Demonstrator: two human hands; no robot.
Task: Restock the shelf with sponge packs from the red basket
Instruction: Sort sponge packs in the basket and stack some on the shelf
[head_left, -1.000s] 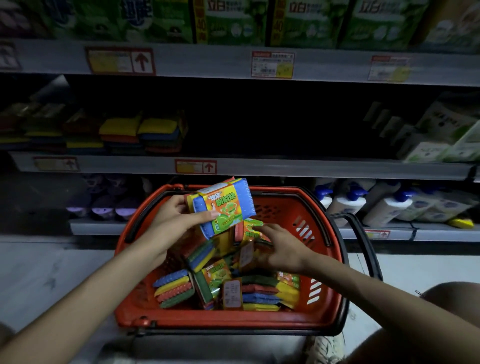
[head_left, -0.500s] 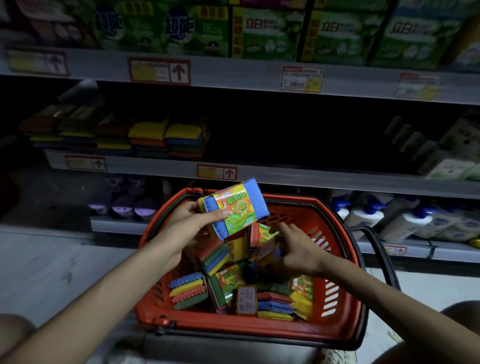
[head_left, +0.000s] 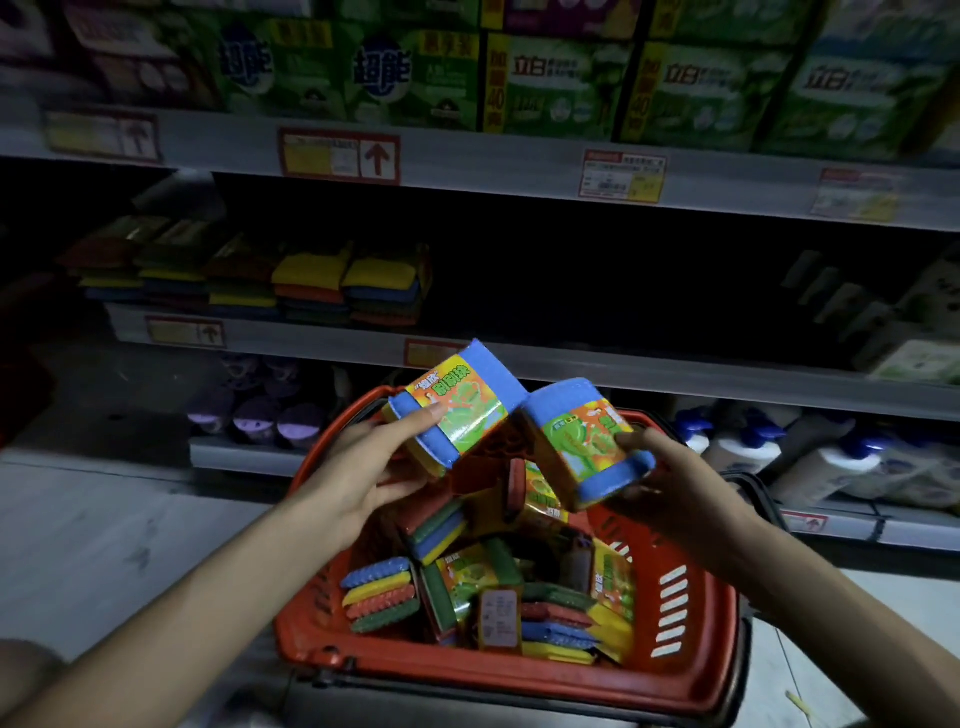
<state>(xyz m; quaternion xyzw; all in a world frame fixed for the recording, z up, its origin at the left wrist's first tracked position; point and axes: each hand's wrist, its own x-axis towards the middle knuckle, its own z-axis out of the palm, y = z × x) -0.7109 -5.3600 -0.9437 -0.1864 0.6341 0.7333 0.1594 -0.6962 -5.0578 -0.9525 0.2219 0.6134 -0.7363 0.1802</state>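
Both hands are loaded, one pack each! My left hand (head_left: 363, 467), centre-left of the frame, is clamped on a blue-edged sponge pack (head_left: 457, 400), thumb across its printed label and fingers underneath. My right hand (head_left: 670, 483), centre-right, grips a second sponge pack (head_left: 587, 441) the same way, thumb on the label. The two packs tilt toward each other just above the red basket (head_left: 519, 670). Their corners are close, but I can't tell if they touch.

This is the carry step, I'd say: picked and lifted clear of the basket, not yet shelved. The target looks like the middle shelf (head_left: 571, 364). Stacked sponge packs (head_left: 337, 286) sit on it at the left of the frame, with a long dark gap to their right. The next move calls for reaching up and forward over the basket rim. Each pack then needs laying flat beside the rightmost stack, squared to the shelf edge. With two in hand, one probably goes down first.

Now the count: two hands, two packs held, one basket. On the shelf I make out about five stacks, though the far left is too dim to be sure. Roughly eight or more packs lie jumbled in the basket, too overlapped for an exact number. Pump bottles (head_left: 810, 462) stand at lower right, and green boxes (head_left: 561, 88) run along the top.
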